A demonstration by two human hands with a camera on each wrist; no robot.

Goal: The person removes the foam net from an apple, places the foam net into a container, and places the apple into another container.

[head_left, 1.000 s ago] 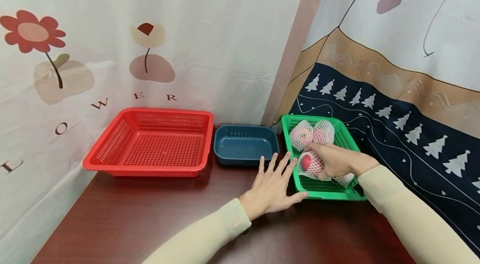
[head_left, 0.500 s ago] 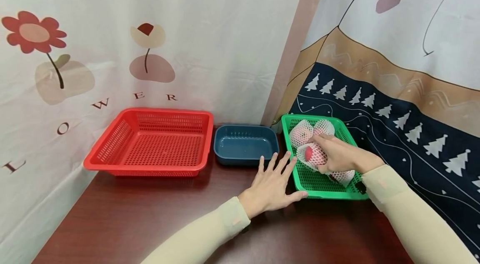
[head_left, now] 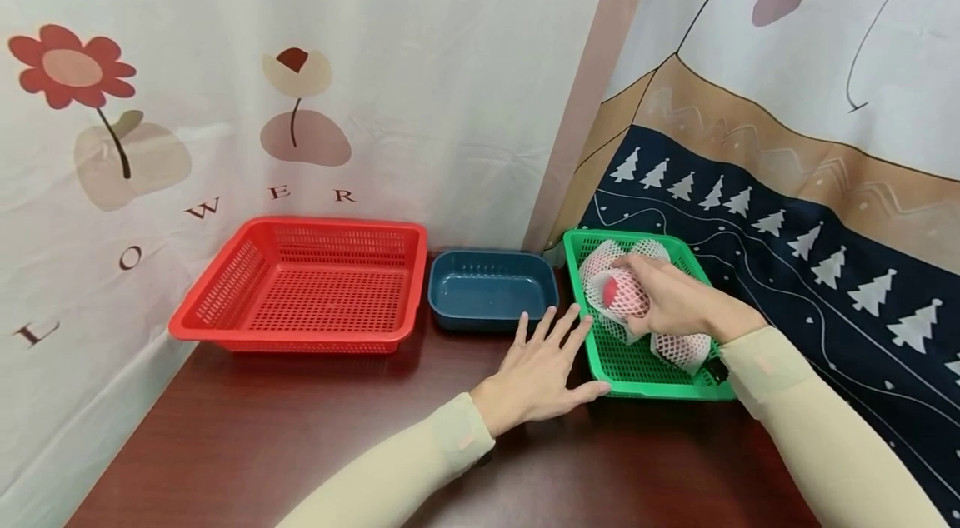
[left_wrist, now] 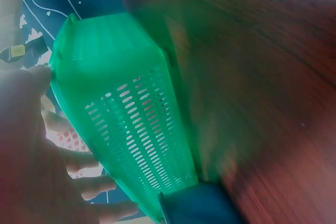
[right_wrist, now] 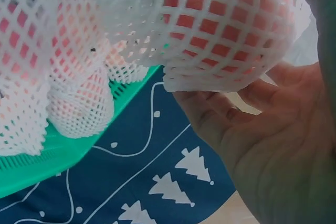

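Observation:
In the head view my right hand (head_left: 678,299) grips a round red fruit (head_left: 628,296) in a white foam net, over the green basket (head_left: 652,389). The right wrist view shows the netted fruit (right_wrist: 226,30) held between thumb and fingers, above the others. Behind it in the basket lie more netted fruits (head_left: 600,257), partly covered by the hand. Another netted fruit (head_left: 682,351) sits at the basket's front right. My left hand (head_left: 542,378) has its fingers spread by the basket's left side, and its thumb reaches the rim.
A red basket (head_left: 330,295) with nothing in it stands on the left of the brown table (head_left: 315,436). Between the two baskets is a dark blue tray (head_left: 491,295). Printed curtains (head_left: 450,95) hang close behind, and a dark cloth (head_left: 825,303) borders the right side.
My right hand has lifted the netted fruit and shifted it slightly toward the back of the green basket. The front-right fruit now shows more fully. My left hand has hardly moved.

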